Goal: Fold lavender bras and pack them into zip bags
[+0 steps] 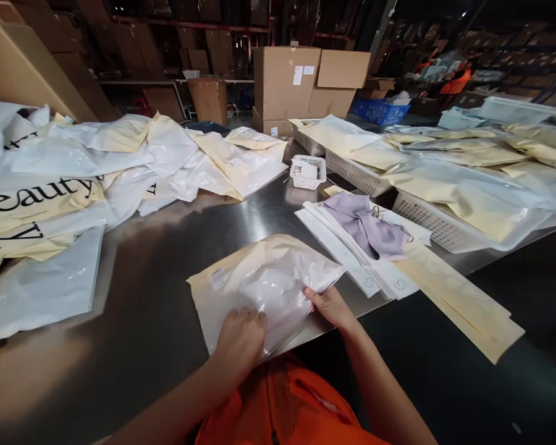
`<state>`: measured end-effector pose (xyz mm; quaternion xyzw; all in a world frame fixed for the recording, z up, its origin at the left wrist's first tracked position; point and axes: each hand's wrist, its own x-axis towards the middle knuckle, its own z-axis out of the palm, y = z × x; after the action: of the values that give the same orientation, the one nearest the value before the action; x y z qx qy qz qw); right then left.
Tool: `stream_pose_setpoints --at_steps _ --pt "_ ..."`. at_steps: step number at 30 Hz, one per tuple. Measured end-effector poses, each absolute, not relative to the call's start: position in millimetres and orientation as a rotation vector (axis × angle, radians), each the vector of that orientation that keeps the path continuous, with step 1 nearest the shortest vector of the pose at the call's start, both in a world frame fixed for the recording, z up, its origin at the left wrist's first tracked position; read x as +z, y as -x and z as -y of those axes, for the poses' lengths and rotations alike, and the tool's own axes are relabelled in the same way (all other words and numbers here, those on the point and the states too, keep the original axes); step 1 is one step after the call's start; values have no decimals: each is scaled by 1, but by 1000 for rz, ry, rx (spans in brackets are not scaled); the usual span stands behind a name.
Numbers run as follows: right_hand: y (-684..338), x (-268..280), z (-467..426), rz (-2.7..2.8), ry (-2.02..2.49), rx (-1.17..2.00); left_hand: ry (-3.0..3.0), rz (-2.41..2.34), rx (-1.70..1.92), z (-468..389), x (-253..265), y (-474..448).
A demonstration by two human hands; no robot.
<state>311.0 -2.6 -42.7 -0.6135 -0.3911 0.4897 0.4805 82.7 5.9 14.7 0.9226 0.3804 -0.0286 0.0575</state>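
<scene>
A glossy bag (264,281) is lying at the near edge of the worktop (162,272), its sheen obscuring the contents. The right hand (332,307) is pinching its side, fingertips hiding beneath; the left hand (241,340) is curling over it, its grip impossible to tell.

My left hand (241,337): lower centre of frame, back up, fingers curled, knuckles toward the top. Left forearm (176,398) bare, in from bottom left. Right hand (330,306): just right of lower centre, pinching, thumb on top pointing left, fingers mostly hidden. Right forearm (384,377) bare, in from bottom right.
</scene>
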Motion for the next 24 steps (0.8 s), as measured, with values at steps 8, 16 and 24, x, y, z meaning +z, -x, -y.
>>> stream_pose_setpoints --at_steps 8,16,24 --pt "-314 -44 -2 856 1558 1071 -2765 -1154 -310 10 7 -79" --pt "-340 -52 -1 884 1792 631 -2661 -1416 89 -22 50 -50" --pt "-277 -17 10 1999 1156 -346 -2400 -1387 638 -46 76 -49"
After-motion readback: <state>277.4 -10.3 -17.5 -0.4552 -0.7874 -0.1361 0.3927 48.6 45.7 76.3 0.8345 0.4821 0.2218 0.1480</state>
